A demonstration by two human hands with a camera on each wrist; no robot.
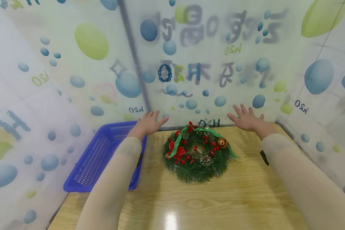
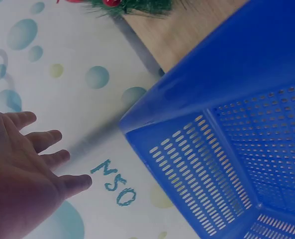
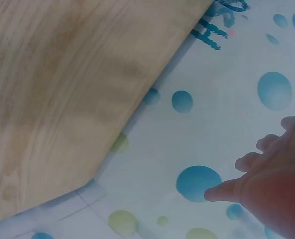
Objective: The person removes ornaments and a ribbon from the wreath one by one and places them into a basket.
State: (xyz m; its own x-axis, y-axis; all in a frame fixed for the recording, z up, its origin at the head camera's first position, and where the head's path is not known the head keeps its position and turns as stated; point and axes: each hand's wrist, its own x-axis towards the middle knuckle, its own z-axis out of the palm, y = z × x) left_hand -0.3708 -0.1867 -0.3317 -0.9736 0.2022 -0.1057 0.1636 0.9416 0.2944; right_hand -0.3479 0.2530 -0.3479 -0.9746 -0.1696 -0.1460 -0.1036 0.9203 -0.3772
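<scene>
Worktop [image 1: 212, 207]: wood-grained, smooth, glossy under light
Basket [image 2: 237, 64]: smooth plastic with a soft sheen
Wreath [image 1: 187, 174]: bristly, plastic-looking needles
Ribbon [image 1: 178, 140]: smooth, satin-like cloth
Golden ball [image 1: 222, 142]: glossy, metallic-looking
Pine cone [image 1: 205, 159]: rough, matt
Sleeve [image 1: 112, 185]: matt cloth
Sheeting [image 1: 207, 54]: thin, smooth, translucent

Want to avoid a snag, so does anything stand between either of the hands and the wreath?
Nothing visible does. In the head view, only open space shows between the left hand and the wreath, likewise from the right hand. The basket lies left of the wreath, outside both paths.
</scene>
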